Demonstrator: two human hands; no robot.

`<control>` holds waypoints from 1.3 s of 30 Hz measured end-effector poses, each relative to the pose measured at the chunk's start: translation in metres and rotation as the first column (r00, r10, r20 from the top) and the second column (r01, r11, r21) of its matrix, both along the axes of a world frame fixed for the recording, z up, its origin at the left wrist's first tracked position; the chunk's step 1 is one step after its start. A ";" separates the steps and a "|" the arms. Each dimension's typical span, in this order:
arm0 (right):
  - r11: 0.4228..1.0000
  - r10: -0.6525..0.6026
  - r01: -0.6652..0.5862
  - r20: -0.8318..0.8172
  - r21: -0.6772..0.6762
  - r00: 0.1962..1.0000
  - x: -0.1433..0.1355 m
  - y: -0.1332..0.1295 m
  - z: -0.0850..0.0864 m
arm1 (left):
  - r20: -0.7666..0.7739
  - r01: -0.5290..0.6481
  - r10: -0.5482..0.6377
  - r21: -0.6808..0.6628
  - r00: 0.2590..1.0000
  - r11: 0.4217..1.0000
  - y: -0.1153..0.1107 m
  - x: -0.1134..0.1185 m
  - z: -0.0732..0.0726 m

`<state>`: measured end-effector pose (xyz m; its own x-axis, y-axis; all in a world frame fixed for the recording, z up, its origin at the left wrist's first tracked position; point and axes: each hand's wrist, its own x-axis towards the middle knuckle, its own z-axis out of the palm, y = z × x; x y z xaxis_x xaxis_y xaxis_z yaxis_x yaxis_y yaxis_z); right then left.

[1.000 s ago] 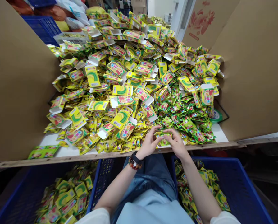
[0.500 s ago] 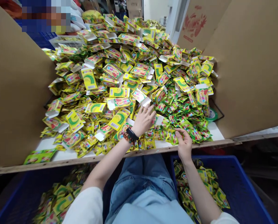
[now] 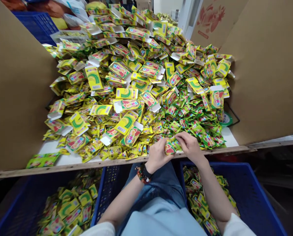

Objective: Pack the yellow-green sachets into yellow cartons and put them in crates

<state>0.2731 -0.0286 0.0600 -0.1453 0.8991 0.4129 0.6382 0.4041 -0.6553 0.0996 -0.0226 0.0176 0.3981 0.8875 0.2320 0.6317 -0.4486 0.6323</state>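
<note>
My left hand (image 3: 158, 152), with a black band and beads at the wrist, is closed around a small yellow-and-green printed carton (image 3: 170, 148) at the table's front edge. At the carton's upper end my right hand (image 3: 189, 146) has its thumb and fingers pinched together; what lies between them is hidden. Just beyond the hands lie many small green sachets (image 3: 200, 129), with yellow sachets (image 3: 136, 149) to the left. Behind them is a heap of similar cartons (image 3: 150, 100), several with white end flaps open.
Cardboard walls stand at the left (image 3: 16, 91) and right (image 3: 266, 72). A wooden strip (image 3: 87, 165) edges the table. Below are a left blue crate (image 3: 21, 206) and a right blue crate (image 3: 256, 196), both holding cartons. A tape roll (image 3: 226, 119) lies at right.
My left hand has come back from the pile toward the front edge with a carton in it. My right hand has moved left to meet it.
</note>
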 end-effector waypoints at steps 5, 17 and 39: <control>0.979 -0.132 0.190 0.470 -0.077 0.873 -0.019 -0.008 0.005 | 0.069 0.046 -0.045 -0.007 0.997 0.999 -0.007 0.008 -0.014; 0.920 -0.351 0.337 0.033 0.201 0.936 -0.036 -0.019 -0.014 | 0.361 -0.129 0.114 0.019 0.926 0.991 -0.019 0.016 -0.038; 0.937 -0.343 0.240 -0.547 -0.252 0.763 -0.050 -0.041 -0.035 | 0.341 -0.119 0.071 0.120 0.937 0.986 -0.023 0.012 -0.045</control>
